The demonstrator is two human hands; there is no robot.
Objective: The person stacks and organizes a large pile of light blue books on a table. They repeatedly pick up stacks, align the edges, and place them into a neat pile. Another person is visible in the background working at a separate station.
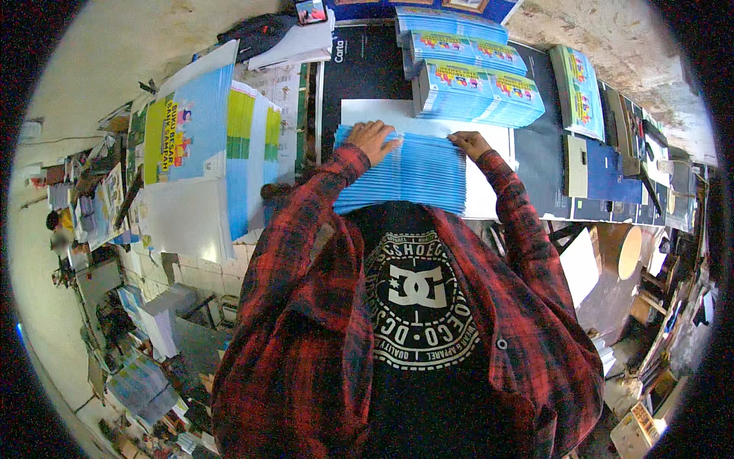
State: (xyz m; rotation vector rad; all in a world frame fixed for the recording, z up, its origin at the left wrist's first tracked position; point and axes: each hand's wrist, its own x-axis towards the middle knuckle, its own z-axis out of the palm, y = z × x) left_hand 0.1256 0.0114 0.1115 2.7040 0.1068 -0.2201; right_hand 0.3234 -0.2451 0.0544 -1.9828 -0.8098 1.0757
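A fanned row of blue booklets [405,177] lies overlapped on the table right in front of my body. My left hand [372,141] rests on its far left part, fingers spread over the upper booklets. At the far right corner, my right hand [470,143] has thumb and fingers pinched together at a booklet's edge. How much paper is between those fingertips is too small to see. White sheets [375,111] lie beneath and beyond the row.
Stacks of booklets with yellow-and-blue covers [482,92] stand at the back, and another stack [579,92] is farther right. Large printed sheets [191,141] are piled on the left. A phone [311,11] is propped at the back. Black boards [367,69] cover the table.
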